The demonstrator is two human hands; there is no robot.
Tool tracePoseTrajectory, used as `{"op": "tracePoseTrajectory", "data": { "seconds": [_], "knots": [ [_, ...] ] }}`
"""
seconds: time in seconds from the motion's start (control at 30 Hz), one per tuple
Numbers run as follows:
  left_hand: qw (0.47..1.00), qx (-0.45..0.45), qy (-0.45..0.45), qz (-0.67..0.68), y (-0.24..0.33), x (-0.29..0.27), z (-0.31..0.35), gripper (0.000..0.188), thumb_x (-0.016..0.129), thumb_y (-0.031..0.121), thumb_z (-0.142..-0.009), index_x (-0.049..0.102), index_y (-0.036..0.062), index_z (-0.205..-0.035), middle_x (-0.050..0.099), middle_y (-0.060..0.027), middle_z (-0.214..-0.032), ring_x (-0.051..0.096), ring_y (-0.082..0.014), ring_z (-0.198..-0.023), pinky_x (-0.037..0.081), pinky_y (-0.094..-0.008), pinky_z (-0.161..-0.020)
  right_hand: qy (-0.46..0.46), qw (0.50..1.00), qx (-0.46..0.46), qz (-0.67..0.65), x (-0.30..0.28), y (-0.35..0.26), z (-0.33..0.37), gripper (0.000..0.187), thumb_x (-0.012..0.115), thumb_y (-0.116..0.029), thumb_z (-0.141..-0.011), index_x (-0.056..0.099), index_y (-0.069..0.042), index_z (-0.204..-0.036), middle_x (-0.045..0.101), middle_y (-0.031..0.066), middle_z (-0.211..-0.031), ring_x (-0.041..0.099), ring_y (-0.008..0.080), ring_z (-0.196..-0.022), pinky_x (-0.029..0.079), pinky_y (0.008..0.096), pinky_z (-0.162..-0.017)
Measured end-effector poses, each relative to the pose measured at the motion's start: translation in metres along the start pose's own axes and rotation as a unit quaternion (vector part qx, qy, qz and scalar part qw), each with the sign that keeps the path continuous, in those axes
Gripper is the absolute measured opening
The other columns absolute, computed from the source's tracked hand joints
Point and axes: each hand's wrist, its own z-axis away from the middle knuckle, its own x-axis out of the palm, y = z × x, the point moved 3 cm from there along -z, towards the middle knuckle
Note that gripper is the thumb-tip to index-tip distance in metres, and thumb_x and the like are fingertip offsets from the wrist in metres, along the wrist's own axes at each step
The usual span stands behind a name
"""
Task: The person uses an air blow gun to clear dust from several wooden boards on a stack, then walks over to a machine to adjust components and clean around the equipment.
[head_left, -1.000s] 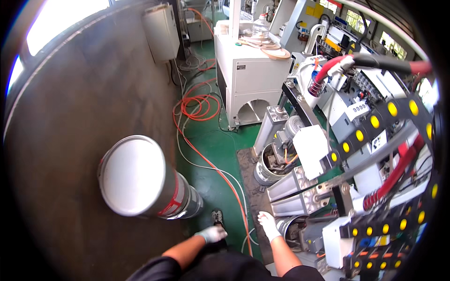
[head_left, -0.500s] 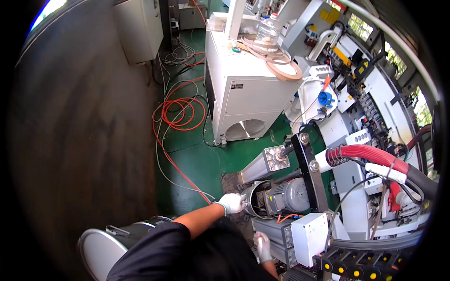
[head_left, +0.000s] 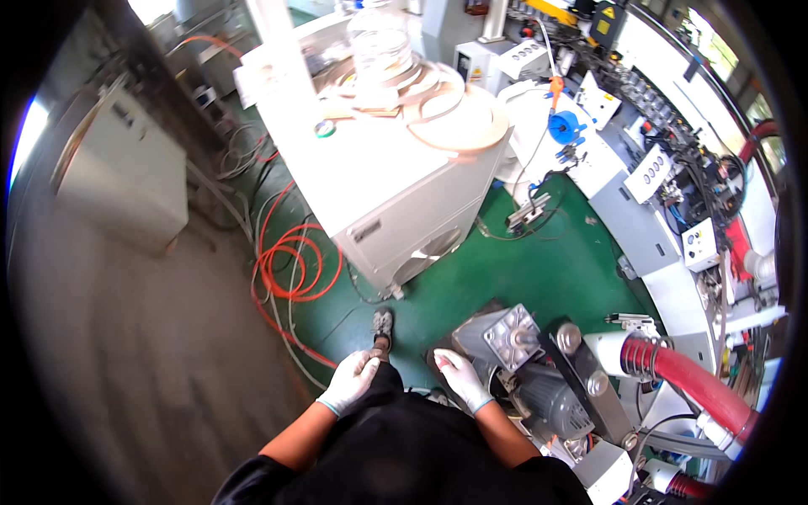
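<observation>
My left hand (head_left: 352, 383), in a white glove, is in front of my body above the green floor. Its fingers are curled together, and nothing shows in them. My right hand (head_left: 461, 379), also gloved, hangs beside the machine with its fingers loosely apart, holding nothing I can see. Nearest to it is a square-ended metal cylinder (head_left: 510, 337). Behind that hand lies a grey electric motor (head_left: 560, 406), partly covered by a dark bolted plate (head_left: 581, 370). Neither hand visibly grips the machine.
A white cabinet (head_left: 404, 210) stands ahead, with flat rings (head_left: 459, 126) on top. Coiled orange hose (head_left: 290, 273) and grey cables lie on the floor at left. A thick red hose (head_left: 690, 374) crosses at right. One shoe (head_left: 383, 324) shows ahead of my hands.
My left hand has left the round metal housing beside the motor, and my right hand has come up from the machine's side. My view has shifted; I stand more upright, hands before my body.
</observation>
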Motion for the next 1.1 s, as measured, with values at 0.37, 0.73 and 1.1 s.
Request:
{"op": "tracePoseTrajectory", "data": {
  "seconds": [0.37,0.73,1.1],
  "knots": [
    [0.911,0.407,-0.065,-0.031,0.16,-0.139,-0.246,0.027,0.06,0.009,-0.086,0.064,-0.0018,-0.11,0.066,-0.0177,-0.106,0.064,-0.0347,-0.099,0.051,-0.0419,-0.088,0.224,0.926,0.167,-0.254,-0.034,-0.037,-0.145,0.03,0.045,-0.01,-0.097,0.057,-0.006,-0.123,0.063,0.0046,-0.108,0.061,0.0162,-0.096,0.049,0.0288,-0.081],
    [0.937,0.016,-0.244,0.248,0.13,-0.107,-0.349,0.027,0.047,0.017,-0.101,0.065,-0.0024,-0.093,0.064,-0.0097,-0.078,0.056,-0.018,-0.059,0.046,-0.0287,-0.059,0.523,0.752,0.106,-0.386,-0.246,-0.058,-0.316,0.02,0.049,-0.023,-0.097,0.058,-0.012,-0.111,0.062,0.005,-0.099,0.059,0.0203,-0.088,0.048,0.0348,-0.077],
    [0.993,0.087,0.021,-0.081,0.257,-0.081,-0.453,0.025,0.05,0.019,-0.099,0.059,0.0028,-0.082,0.056,-0.0116,-0.073,0.052,-0.0253,-0.066,0.044,-0.0367,-0.067,0.537,0.766,-0.21,0.283,-0.526,-0.277,-0.572,0.075,0.075,-0.017,-0.078,0.039,0.004,-0.14,0.05,0.0266,-0.134,0.048,0.0422,-0.123,0.037,0.0444,-0.107]
  ]
}}
